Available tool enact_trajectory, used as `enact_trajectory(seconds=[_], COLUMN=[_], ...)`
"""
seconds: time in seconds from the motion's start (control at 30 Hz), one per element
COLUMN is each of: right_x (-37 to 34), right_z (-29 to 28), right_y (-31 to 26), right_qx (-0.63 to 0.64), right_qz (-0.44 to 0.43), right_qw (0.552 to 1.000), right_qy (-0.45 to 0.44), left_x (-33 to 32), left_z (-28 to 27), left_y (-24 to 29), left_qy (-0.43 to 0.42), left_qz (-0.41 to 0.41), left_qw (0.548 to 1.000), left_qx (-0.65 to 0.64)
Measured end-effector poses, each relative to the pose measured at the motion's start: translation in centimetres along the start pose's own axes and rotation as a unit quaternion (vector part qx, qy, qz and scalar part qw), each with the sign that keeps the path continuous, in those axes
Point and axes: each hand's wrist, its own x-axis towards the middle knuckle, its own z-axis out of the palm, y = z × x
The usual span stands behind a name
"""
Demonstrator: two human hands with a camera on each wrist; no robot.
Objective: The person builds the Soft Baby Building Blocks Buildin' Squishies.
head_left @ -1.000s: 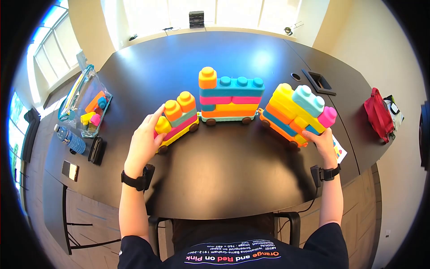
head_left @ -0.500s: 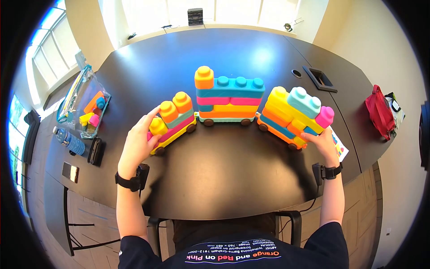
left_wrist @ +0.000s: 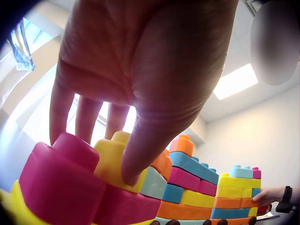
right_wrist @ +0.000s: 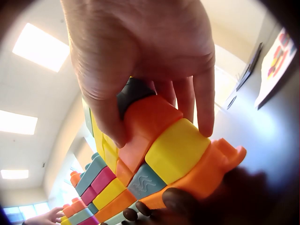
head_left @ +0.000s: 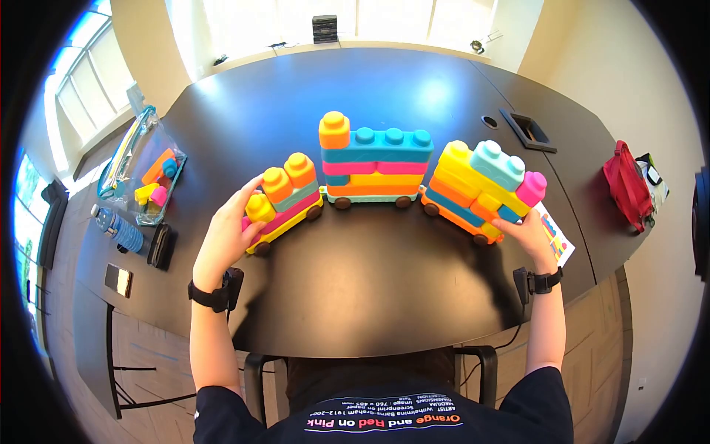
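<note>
Three wheeled toy train cars built of chunky blocks stand in a curved row on the dark table. My left hand [head_left: 225, 233] holds the left car [head_left: 285, 212] from above, thumb against its yellow block [left_wrist: 111, 157] and fingers on the far side. At the other end my right hand [head_left: 531, 233] grips the right car [head_left: 462, 194], its thumb on the near face and fingers over the outer end. Between them is the middle car [head_left: 377, 169], teal on top with one raised orange block [head_left: 334, 132]; neither hand touches it. The cars meet at their ends.
A printed picture sheet [head_left: 556, 240] lies beside my right hand. To the left are a clear bag [head_left: 122, 174] with several loose blocks, a water bottle [head_left: 118, 228], a black case [head_left: 159, 246] and a phone [head_left: 118, 280]. A red bag [head_left: 626, 189] lies far right.
Both hands and the row of cars have shifted a little to the left, the cars staying end to end. The holds look the same, and more of the picture sheet shows.
</note>
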Motion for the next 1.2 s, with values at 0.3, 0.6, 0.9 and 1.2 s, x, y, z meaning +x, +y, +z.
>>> enact_trajectory(seconds=[0.3,0.6,0.9,1.2], right_x=[-10.6,-24.1,-23.4,-22.7], right_z=[-8.3,-10.4,-8.6,-8.3], right_y=[-2.2,-2.0,-4.1,-3.7], right_qx=[0.038,0.106,0.099,0.090], right_qz=[-0.229,-0.275,-0.341,-0.360], right_qw=[0.905,0.678,0.565,0.550], right_qy=[0.355,0.674,0.745,0.748], left_x=[-8.4,-18.3,-18.7,-19.3], left_z=[-7.4,-11.3,-11.1,-11.5], left_y=[-1.6,1.3,2.0,1.0], left_qy=[0.470,0.735,0.772,0.784], left_qz=[0.028,0.023,0.077,0.100], left_qw=[0.882,0.674,0.620,0.598], left_qx=[0.012,0.069,0.120,0.130])
